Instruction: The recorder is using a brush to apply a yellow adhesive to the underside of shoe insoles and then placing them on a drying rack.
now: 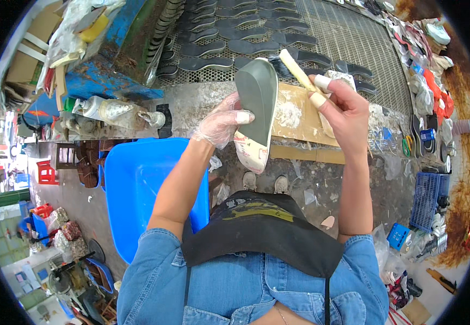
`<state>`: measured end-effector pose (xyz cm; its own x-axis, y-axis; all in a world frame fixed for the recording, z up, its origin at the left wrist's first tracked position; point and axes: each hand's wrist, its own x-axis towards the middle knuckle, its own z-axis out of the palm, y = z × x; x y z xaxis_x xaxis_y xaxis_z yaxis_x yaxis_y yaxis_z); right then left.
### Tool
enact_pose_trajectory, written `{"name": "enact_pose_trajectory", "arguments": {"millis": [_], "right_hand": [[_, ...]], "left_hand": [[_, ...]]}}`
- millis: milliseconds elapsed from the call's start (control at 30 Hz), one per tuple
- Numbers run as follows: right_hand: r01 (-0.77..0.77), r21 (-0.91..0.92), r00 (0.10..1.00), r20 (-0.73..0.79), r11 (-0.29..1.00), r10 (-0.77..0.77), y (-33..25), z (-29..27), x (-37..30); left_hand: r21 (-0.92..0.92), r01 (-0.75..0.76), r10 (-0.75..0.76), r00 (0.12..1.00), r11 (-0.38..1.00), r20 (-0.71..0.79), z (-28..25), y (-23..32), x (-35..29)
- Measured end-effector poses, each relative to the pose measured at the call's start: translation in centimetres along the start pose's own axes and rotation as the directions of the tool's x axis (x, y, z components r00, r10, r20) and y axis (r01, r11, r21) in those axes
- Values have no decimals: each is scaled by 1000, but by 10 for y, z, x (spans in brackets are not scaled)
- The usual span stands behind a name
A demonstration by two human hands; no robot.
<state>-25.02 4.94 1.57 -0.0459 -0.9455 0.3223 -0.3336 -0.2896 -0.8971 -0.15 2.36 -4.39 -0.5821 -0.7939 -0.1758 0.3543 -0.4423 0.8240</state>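
Observation:
My left hand (220,122), in a thin clear plastic glove, grips a shoe sole (258,89) by its left side, with the thumb lying across it. Dark grey-green on top, the sole has a pale rim; its near end is whitish with red marks. In my right hand (348,111) is a brush (299,70), pinched by its pale handle between thumb and fingers that wear whitish finger covers. Dark bristles at the brush's far end are close to the sole's upper right edge; whether they touch it I cannot tell.
Rows of dark soles (240,47) lie on a mesh surface (349,32) beyond my hands. A glue-stained cardboard sheet (289,116) covers part of the bench edge. White bottles (105,110) lie to the left, above a blue tub (124,189). Scissors (407,145) and a blue crate (426,200) are at right.

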Motion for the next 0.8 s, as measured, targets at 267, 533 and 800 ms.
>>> {"name": "enact_pose_trajectory", "arguments": {"millis": [267, 533, 800], "right_hand": [[85, -206, 977, 210, 975, -41, 3, -15, -36], [-56, 19, 995, -79, 998, 57, 6, -3, -10], [-10, 94, 972, 233, 996, -13, 2, -19, -37]], "left_hand": [[-314, -36, 58, 996, 949, 61, -16, -11, 7], [-462, 5, 77, 984, 887, 160, 3, -8, 19], [-393, -9, 81, 983, 919, 166, 1, -1, 25]]}}
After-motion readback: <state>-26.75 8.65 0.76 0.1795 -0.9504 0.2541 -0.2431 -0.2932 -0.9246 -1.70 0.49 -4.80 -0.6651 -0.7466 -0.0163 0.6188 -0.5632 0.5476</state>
